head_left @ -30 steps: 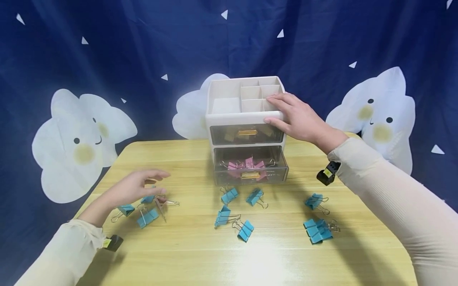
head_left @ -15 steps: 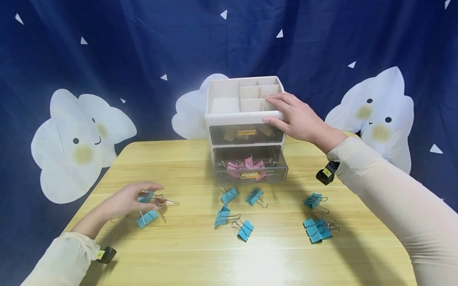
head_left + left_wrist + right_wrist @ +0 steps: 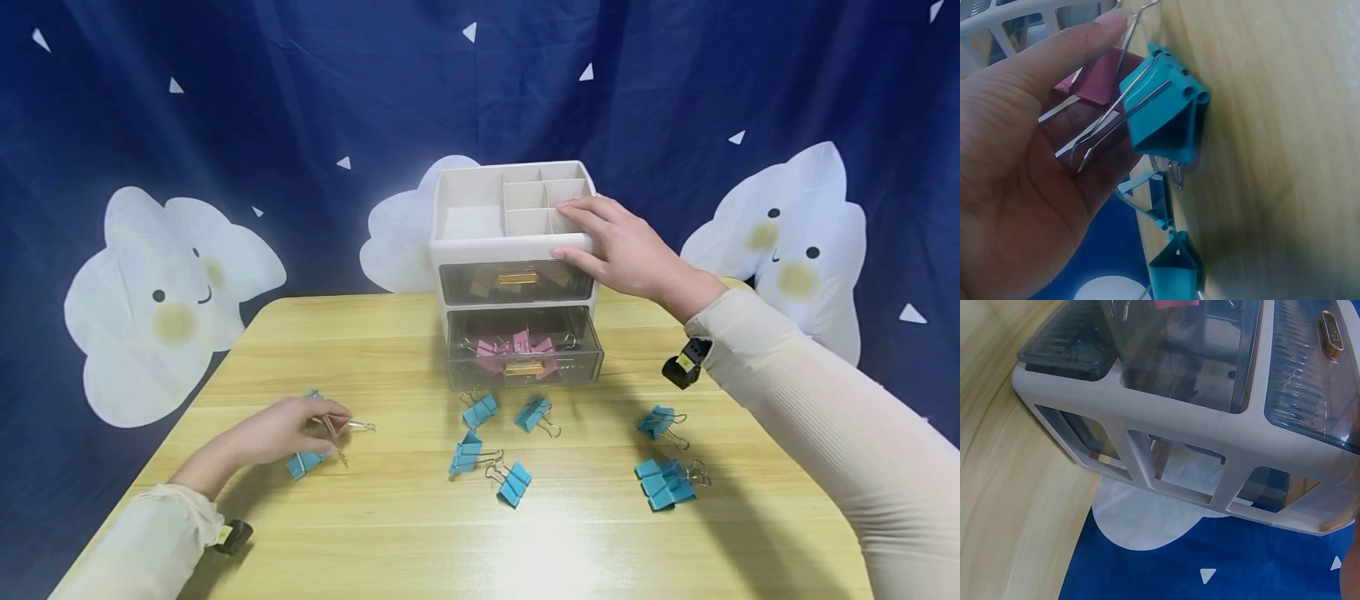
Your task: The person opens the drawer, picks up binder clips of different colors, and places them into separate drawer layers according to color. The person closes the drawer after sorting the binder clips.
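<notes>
At lower left, the pink clip (image 3: 340, 423) lies between the parted thumb and fingers of the left hand (image 3: 273, 431), one handle pointing right, the straight-fingered right hand (image 3: 630, 252) well apart.

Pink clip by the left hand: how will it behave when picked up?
The pink clip likely has a stiff body, given its flat panels. Its splayed wire handles may swing or snag the teal clip overlapping it in the left wrist view; contact is unclear. Its angular shape makes rolling unlikely.
</notes>
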A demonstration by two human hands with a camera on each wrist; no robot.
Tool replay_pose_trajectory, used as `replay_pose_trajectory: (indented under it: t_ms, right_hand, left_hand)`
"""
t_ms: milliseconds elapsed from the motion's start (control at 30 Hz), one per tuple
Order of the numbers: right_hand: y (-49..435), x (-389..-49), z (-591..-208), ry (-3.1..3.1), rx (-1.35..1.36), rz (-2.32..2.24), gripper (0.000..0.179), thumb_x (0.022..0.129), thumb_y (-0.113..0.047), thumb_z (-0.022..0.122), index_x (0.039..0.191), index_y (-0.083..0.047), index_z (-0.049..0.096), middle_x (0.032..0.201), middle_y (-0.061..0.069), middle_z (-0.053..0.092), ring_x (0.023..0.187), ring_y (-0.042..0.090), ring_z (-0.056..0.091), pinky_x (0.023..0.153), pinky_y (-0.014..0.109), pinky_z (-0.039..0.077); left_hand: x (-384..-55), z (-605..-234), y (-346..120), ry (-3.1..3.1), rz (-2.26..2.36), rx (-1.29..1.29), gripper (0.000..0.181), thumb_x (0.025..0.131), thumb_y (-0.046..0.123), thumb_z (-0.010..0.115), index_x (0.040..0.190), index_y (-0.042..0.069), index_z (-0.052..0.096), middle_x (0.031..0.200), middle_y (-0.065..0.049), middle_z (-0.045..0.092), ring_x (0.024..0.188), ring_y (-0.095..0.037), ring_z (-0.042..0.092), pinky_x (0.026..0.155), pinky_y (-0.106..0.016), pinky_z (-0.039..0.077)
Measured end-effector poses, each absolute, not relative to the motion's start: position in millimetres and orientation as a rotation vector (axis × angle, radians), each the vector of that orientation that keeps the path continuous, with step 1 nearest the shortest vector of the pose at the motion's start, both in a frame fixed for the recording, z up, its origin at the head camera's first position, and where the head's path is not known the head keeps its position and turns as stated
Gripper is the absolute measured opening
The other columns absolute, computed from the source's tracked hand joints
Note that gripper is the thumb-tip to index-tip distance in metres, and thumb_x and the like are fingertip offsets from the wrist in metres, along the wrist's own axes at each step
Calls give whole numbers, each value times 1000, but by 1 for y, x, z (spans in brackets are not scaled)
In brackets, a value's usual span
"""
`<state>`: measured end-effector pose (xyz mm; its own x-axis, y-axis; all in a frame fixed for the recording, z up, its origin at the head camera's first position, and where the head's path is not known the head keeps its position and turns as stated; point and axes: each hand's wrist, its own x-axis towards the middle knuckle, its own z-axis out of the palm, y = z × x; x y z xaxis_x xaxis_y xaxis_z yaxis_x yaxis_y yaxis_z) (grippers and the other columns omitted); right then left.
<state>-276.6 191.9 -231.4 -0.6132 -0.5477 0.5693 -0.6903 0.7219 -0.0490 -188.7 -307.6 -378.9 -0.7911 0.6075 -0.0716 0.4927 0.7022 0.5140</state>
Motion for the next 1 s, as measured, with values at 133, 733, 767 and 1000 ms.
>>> replay_pose_trajectory:
  t_ms: [133,733,767,1000]
  right_hand:
    - [192,-277,-232,-2396,940,360,59,92,-34,68,139,-2,52,138,14,50,130,31,42,107,49,36]
    - [192,-276,-233,-2399,936,364,58,93,-33,67,139,-1,52,138,14,50,131,32,42,107,49,36]
    - [192,-276,-232,-2395,937,364,58,93,-33,68,139,-1,52,138,15,50,131,32,42,107,49,36]
    - [192,-276,-233,-2388,939,370,59,93,-33,68,139,-1,52,138,14,50,131,32,42,107,49,36]
  left_hand:
    - [-189,-380,-305,2673,688,876,43,88,36,72,121,9,65,101,12,66,94,-7,63,84,-32,54]
    - [-193,-387,-290,2698,711,862,52,88,46,69,125,10,62,113,3,68,102,-15,64,89,-39,53]
    - [-193,-387,-289,2702,710,860,52,88,45,70,125,9,62,114,1,68,103,-17,64,90,-40,53]
    - [-194,-385,-286,2695,719,829,51,90,43,69,124,7,63,103,8,69,95,-12,65,83,-34,54]
